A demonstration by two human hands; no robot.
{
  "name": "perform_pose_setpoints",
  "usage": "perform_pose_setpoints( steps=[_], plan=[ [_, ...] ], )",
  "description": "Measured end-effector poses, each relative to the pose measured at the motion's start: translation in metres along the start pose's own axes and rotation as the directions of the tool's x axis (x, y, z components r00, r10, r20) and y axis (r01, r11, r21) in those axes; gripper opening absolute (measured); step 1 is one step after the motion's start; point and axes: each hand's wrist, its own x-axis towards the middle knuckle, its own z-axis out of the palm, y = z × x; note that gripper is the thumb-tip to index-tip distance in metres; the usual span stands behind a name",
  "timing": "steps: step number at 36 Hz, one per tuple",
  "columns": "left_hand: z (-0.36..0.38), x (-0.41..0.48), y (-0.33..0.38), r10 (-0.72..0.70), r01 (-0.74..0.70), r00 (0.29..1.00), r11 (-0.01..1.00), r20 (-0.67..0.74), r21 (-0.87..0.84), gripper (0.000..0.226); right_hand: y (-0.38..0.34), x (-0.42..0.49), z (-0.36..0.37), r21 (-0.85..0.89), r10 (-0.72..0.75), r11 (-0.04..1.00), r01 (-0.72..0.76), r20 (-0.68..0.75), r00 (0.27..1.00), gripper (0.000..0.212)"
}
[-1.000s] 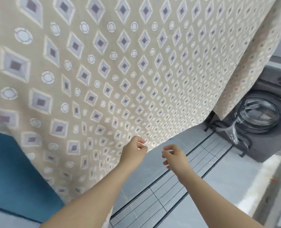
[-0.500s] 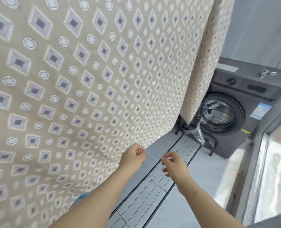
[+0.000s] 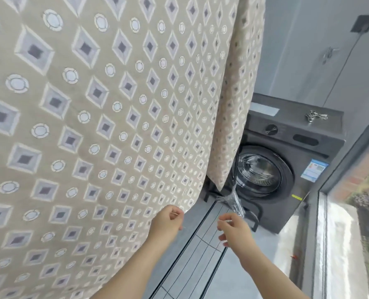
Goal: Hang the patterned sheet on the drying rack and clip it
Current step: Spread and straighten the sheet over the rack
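The beige patterned sheet (image 3: 118, 117), printed with grey diamonds and white circles, hangs down over most of the view; its top and the rack are out of frame. A second fold of it (image 3: 235, 104) hangs behind, at the right. My left hand (image 3: 166, 223) is just below the sheet's lower corner, fingers curled, pinching a thin pale thread (image 3: 209, 243). My right hand (image 3: 233, 230) is a little to the right and pinches the thread's other end. The thread sags between the two hands. Neither hand grips the sheet.
A dark grey front-loading washing machine (image 3: 287, 160) stands at the back right, with small metal pieces (image 3: 315, 116) on its top. Clear plastic wrap (image 3: 233, 201) hangs by its door. Floor tracks (image 3: 192, 262) run below my hands. A glass window (image 3: 356, 212) borders the right.
The view has swung right and up, bringing the whole washing machine and the window into sight. My hands have drawn slightly apart, and the thread between them now sags.
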Motion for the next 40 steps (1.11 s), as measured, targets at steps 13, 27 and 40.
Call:
perform_pose_setpoints(
  steps=[13, 27, 40],
  plan=[
    [0.100, 0.132, 0.085, 0.035, -0.041, 0.998, 0.994, 0.057, 0.104, 0.019, -0.020, 0.142, -0.092, 0.088, 0.021, 0.996, -0.017, -0.041, 0.999, 0.008],
    [0.242, 0.278, 0.181, 0.023, -0.014, 0.994, 0.997, -0.103, 0.081, 0.019, -0.057, 0.357, -0.253, -0.037, -0.025, 0.999, 0.027, 0.069, 0.997, 0.009],
    [0.266, 0.387, 0.232, 0.057, -0.052, 0.964, 0.998, -0.259, 0.026, 0.019, -0.150, 0.498, -0.262, -0.035, -0.150, 0.987, 0.157, 0.150, 0.977, 0.007]
  ],
)
